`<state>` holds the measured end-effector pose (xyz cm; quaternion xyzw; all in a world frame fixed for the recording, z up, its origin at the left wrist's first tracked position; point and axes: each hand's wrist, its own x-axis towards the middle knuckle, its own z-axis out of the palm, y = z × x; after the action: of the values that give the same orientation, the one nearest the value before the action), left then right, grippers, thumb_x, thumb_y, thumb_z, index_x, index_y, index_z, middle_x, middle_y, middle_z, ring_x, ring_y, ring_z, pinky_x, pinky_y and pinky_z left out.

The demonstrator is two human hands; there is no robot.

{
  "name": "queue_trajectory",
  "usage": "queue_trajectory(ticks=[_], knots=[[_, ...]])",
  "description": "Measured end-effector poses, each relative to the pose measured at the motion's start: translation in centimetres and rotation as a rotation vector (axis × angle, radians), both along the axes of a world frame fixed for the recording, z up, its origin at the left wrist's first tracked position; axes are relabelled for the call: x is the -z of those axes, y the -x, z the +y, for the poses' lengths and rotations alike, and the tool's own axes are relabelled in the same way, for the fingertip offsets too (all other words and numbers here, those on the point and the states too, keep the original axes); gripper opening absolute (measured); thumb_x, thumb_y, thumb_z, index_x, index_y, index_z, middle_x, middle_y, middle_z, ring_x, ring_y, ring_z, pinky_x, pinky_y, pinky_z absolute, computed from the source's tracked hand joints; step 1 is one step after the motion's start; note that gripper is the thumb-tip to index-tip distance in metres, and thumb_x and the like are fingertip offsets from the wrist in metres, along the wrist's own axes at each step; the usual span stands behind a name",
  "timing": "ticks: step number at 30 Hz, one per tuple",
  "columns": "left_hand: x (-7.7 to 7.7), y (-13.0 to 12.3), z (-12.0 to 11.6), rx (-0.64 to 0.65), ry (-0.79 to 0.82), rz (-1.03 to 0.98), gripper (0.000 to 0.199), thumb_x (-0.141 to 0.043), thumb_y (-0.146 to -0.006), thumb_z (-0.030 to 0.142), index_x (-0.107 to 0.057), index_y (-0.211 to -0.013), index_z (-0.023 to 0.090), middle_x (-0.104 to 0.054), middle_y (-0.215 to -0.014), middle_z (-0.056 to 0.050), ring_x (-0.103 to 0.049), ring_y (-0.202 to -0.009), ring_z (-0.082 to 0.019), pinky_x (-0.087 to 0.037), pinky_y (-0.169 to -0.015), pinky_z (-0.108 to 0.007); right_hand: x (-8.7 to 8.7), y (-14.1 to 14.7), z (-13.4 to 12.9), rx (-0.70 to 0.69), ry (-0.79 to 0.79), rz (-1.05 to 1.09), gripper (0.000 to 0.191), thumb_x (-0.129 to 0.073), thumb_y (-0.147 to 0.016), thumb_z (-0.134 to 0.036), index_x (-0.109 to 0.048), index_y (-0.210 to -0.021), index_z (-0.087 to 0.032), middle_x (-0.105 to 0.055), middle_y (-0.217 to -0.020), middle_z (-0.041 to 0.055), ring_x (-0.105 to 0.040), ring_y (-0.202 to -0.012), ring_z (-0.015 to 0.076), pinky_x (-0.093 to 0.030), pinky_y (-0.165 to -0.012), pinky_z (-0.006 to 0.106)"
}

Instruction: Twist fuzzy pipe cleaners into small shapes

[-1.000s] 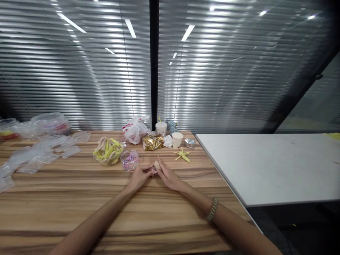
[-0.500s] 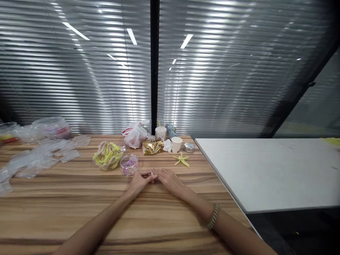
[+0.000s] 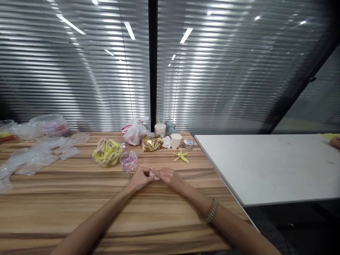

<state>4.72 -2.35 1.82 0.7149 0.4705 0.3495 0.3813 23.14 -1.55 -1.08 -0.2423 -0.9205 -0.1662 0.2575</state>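
Observation:
My left hand (image 3: pixel 142 178) and my right hand (image 3: pixel 170 177) meet at the middle of the wooden table (image 3: pixel 66 212), fingertips together. Between them is a small pale strip (image 3: pixel 152 173), mostly hidden by my fingers. A thin band may circle it, but it is too small to tell. Just beyond my left hand stands a clear round tub of coloured rubber bands (image 3: pixel 129 162). Farther left, a glass bowl (image 3: pixel 107 153) holds yellow and beige fuzzy strips. A yellow star-shaped bundle of strips (image 3: pixel 181 156) lies beyond my right hand. A braided bracelet (image 3: pixel 211 210) circles my right wrist.
Along the far edge stand a white plastic bag (image 3: pixel 134 131), gold foil packet (image 3: pixel 152 143), paper cup (image 3: pixel 176 141) and round metal tin (image 3: pixel 188 143). Clear plastic bags (image 3: pixel 34 156) spread left. A white table (image 3: pixel 265 166) adjoins right, with another person's hand (image 3: pixel 335 142) at its far end.
My hands have closed around the pale strip, which showed more clearly a second ago. Another person's hand has come into view at the far right.

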Motion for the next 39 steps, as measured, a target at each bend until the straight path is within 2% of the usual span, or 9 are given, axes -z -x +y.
queue_trajectory(ticks=[7,12,15,17,19,23,28,35,39], knots=[[0.2,-0.2,0.2,0.145,0.056,-0.052,0.036,-0.054,-0.074,0.044,-0.059,-0.060,0.011,-0.057,-0.057,-0.002,-0.048,-0.056,-0.012,-0.036,-0.058,-0.023,0.9,0.6,0.5,0.042,0.071,0.291,0.031,-0.040,-0.086,-0.018,-0.047,-0.116,-0.014,-0.061,-0.087,0.0061,-0.056,-0.079,0.0124,-0.046,-0.070,0.023],[-0.3,-0.8,-0.9,0.195,-0.188,-0.119,0.030,-0.044,-0.083,0.039,-0.059,-0.076,0.015,-0.060,-0.081,-0.005,-0.052,-0.080,-0.015,-0.040,-0.076,-0.026,0.4,0.8,0.5,0.198,0.250,0.506,0.026,-0.034,-0.089,-0.019,-0.053,-0.106,-0.016,-0.062,-0.095,0.0049,-0.059,-0.081,0.0111,-0.046,-0.072,0.021],[-0.9,-0.8,-1.7,0.223,-0.367,-0.095,0.021,-0.048,-0.083,0.033,-0.060,-0.080,0.016,-0.059,-0.090,-0.007,-0.050,-0.092,-0.017,-0.035,-0.087,-0.029,-0.2,0.9,0.3,0.242,0.331,0.556,0.027,-0.033,-0.089,-0.022,-0.053,-0.106,-0.016,-0.062,-0.094,0.0045,-0.059,-0.082,0.0111,-0.045,-0.072,0.020],[-1.2,-0.8,-1.9,0.244,-0.388,-0.115,0.017,-0.051,-0.081,0.030,-0.062,-0.079,0.016,-0.059,-0.092,-0.007,-0.049,-0.096,-0.018,-0.033,-0.090,-0.030,-0.4,0.9,0.2,0.253,0.362,0.550,0.026,-0.032,-0.090,-0.022,-0.054,-0.103,-0.016,-0.063,-0.089,0.0037,-0.058,-0.077,0.0105,-0.044,-0.069,0.019],[-1.3,-0.8,-1.9,0.253,-0.279,-0.190,0.017,-0.054,-0.079,0.030,-0.062,-0.074,0.016,-0.060,-0.089,-0.007,-0.051,-0.092,-0.018,-0.035,-0.087,-0.029,-0.5,0.9,0.1,0.257,0.366,0.539,0.026,-0.031,-0.090,-0.023,-0.054,-0.098,-0.016,-0.062,-0.081,0.0028,-0.057,-0.070,0.0095,-0.042,-0.064,0.019],[-1.1,-1.0,-1.4,0.230,0.193,-0.559,0.020,-0.057,-0.076,0.033,-0.058,-0.068,0.014,-0.056,-0.072,-0.003,-0.052,-0.074,-0.014,-0.040,-0.070,-0.024,-0.1,0.9,0.2,0.227,0.239,0.514,0.026,-0.029,-0.091,-0.023,-0.054,-0.090,-0.014,-0.059,-0.069,0.0019,-0.053,-0.060,0.0085,-0.039,-0.058,0.018],[-0.1,-0.9,-0.7,0.196,0.643,-0.853,0.013,-0.061,-0.071,0.024,-0.058,-0.072,0.012,-0.056,-0.068,-0.002,-0.052,-0.063,-0.010,-0.037,-0.054,-0.019,-0.4,0.9,0.3,0.059,-0.030,0.402,0.023,-0.032,-0.089,-0.018,-0.055,-0.089,-0.015,-0.060,-0.077,0.0030,-0.053,-0.072,0.0092,-0.038,-0.065,0.019],[0.1,-0.4,-0.2,0.066,0.789,-0.897,0.008,-0.053,-0.074,0.015,-0.057,-0.068,0.012,-0.061,-0.066,-0.004,-0.060,-0.069,-0.015,-0.043,-0.067,-0.025,-1.5,-0.6,0.7,0.049,-0.208,0.084,0.019,-0.041,-0.088,-0.022,-0.055,-0.100,-0.020,-0.056,-0.080,0.0021,-0.044,-0.074,0.0102,-0.031,-0.065,0.023],[0.1,-0.3,0.0,0.101,0.790,-0.878,0.011,-0.053,-0.075,0.015,-0.058,-0.067,0.012,-0.063,-0.073,-0.005,-0.061,-0.080,-0.016,-0.043,-0.071,-0.025,-1.9,-1.5,1.1,0.055,-0.238,-0.071,0.022,-0.039,-0.089,-0.023,-0.052,-0.106,-0.019,-0.054,-0.083,0.0044,-0.043,-0.080,0.0112,-0.031,-0.069,0.024]])
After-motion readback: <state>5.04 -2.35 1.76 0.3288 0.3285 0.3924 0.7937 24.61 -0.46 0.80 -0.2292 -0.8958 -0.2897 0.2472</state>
